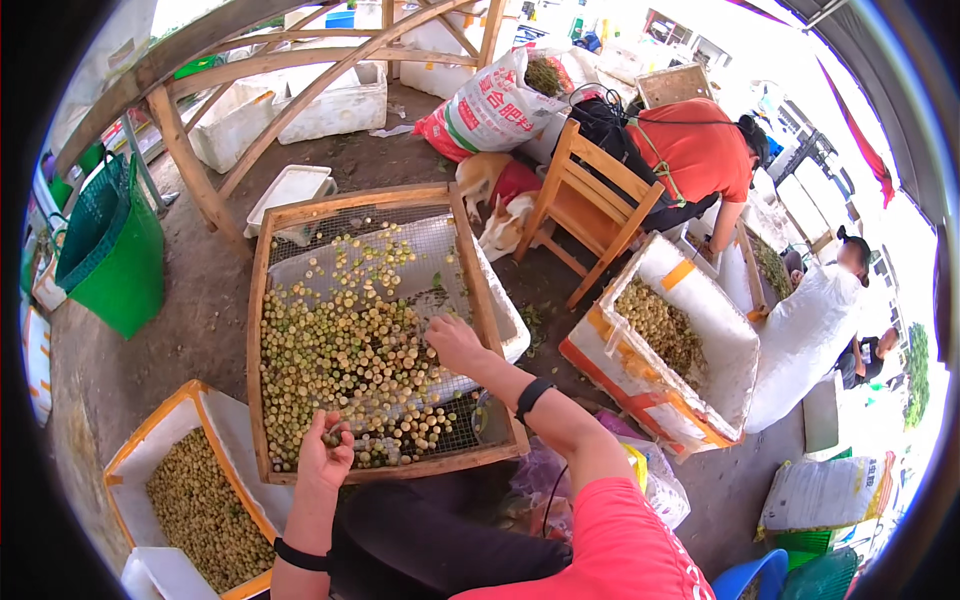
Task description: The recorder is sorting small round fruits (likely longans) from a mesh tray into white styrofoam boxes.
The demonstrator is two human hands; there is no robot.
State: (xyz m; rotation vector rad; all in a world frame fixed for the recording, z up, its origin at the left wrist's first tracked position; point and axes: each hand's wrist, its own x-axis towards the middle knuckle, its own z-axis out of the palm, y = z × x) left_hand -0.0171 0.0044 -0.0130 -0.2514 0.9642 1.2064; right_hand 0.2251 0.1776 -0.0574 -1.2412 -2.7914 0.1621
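Note:
A wood-framed wire-mesh screen (360, 196) lies before me, resting over a white foam box (504, 315). Small round yellow-green fruits (337, 352) cover much of the mesh, thickest at its left and middle. At the near edge, my left hand (326, 454) is palm up with curled fingers, which hold something small and greenish, seemingly a fruit. My right hand (455, 343) reaches over the right part of the screen, at the edge of the fruits. Its fingertips point down and are partly hidden, so I cannot tell whether they grip anything.
Foam boxes of fruit stand at lower left (196, 405) and right (739, 367). A dog (499, 232) is beside a wooden chair (600, 199) beyond the screen. Near it, a person in orange (690, 146) bends over. A green bucket (124, 270) stands left, below wooden beams (315, 56).

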